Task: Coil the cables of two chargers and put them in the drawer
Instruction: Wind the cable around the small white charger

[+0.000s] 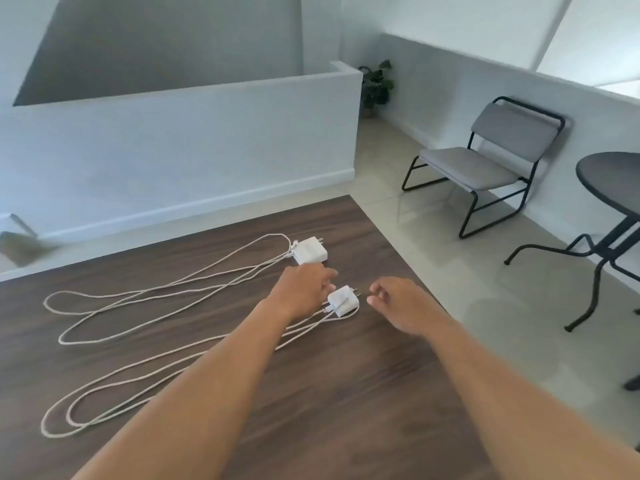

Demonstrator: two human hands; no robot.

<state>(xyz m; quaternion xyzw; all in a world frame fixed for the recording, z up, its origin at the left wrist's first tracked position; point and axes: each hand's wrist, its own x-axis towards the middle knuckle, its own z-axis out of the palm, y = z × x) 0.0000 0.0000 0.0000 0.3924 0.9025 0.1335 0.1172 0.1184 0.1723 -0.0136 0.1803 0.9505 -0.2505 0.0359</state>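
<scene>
Two white chargers lie on a dark wooden table (311, 393). The larger charger (310, 251) sits farther back, and its long white cable (166, 292) runs left in loose loops. The smaller charger (341, 300) lies nearer, prongs pointing right, with its own cable (145, 377) spread in long loops toward the lower left. My left hand (300, 289) hovers just left of the small charger, fingers apart and close to it. My right hand (401, 304) is to its right, fingers curled loosely and holding nothing. No drawer is in view.
The table's right edge runs diagonally beside a tiled floor. A grey chair (485, 161) with a black frame stands at the right by the wall, and a round black table (609, 181) at the far right. A potted plant (375, 84) is in the back corner.
</scene>
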